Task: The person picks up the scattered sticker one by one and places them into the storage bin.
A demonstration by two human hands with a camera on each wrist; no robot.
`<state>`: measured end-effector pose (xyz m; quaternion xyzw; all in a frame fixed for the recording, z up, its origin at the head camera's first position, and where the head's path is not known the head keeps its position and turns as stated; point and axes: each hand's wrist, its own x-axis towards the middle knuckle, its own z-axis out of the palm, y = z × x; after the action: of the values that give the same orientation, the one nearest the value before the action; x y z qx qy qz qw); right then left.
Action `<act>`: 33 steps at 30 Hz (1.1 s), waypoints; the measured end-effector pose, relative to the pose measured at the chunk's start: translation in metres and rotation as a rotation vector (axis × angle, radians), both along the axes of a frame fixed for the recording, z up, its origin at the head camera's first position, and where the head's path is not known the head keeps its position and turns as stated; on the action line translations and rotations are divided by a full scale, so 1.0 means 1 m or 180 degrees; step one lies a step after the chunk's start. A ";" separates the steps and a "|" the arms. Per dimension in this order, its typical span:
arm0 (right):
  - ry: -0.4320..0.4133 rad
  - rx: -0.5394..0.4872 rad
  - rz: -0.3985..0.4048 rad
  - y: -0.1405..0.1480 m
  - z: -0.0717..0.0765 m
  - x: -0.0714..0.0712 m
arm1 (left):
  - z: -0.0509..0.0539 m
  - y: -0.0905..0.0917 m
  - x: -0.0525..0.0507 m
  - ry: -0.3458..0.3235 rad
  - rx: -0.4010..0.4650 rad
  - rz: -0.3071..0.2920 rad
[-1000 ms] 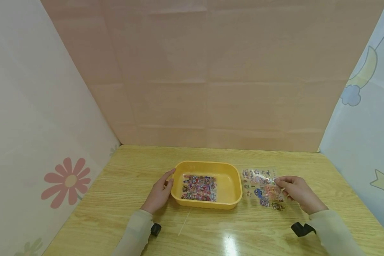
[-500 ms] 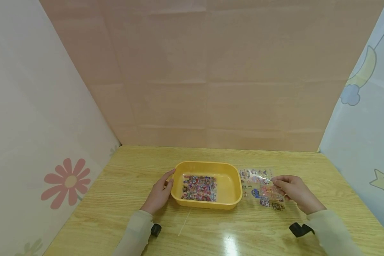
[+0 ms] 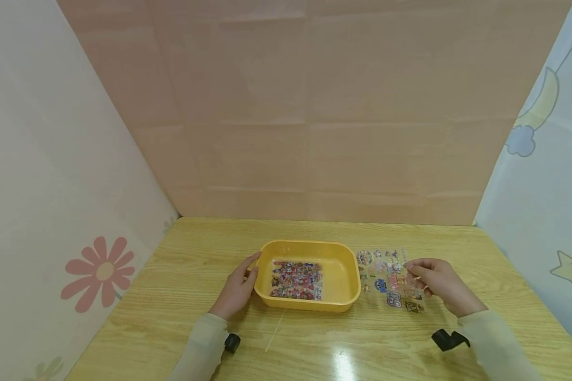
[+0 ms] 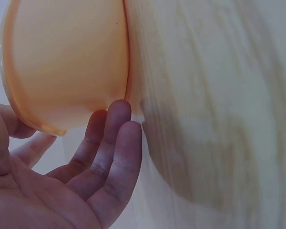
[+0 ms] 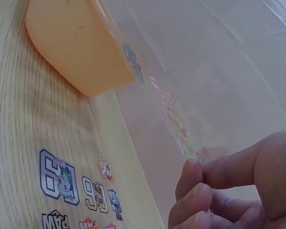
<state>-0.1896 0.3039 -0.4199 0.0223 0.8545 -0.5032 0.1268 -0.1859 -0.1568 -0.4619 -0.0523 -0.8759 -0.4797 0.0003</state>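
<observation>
A yellow plastic basin (image 3: 336, 278) stands on the table, with a colourful sticker sheet (image 3: 296, 280) flat on the left part of its floor. My left hand (image 3: 234, 288) holds the basin's left end; in the left wrist view several fingertips lie against the outer wall and the thumb is at the rim. My right hand (image 3: 440, 283) pinches the right edge of a clear sticker sheet (image 3: 381, 270) between thumb and index finger, raised just right of the basin. Beneath it, number stickers (image 5: 59, 179) lie on the table; whether they belong to a second sheet is hard to tell.
The wood-grain table (image 3: 209, 235) reaches back to a plain beige sheet wall (image 3: 310, 127). Printed fabric walls (image 3: 43, 174) enclose both sides. A thin pale line (image 3: 275, 330) runs across the tabletop in front of the basin.
My right hand has shifted slightly left with the clear sheet, bringing its left edge close to the basin's right rim. The left hand and the basin have stayed in place.
</observation>
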 end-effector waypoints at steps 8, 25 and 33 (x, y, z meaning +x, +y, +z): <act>0.0037 -0.0004 -0.0048 0.003 0.001 0.000 | -0.001 -0.001 -0.001 -0.0010 0.0025 -0.0003; 0.0072 -0.0037 0.0018 -0.002 0.010 0.000 | 0.000 0.000 -0.001 -0.0028 0.0003 0.0019; 0.0092 -0.0054 0.0052 -0.012 0.009 -0.001 | -0.002 0.000 -0.001 -0.0027 -0.0017 0.0028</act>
<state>-0.1905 0.2916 -0.4112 0.0070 0.8522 -0.5096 0.1187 -0.1872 -0.1569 -0.4642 -0.0464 -0.8774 -0.4775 -0.0014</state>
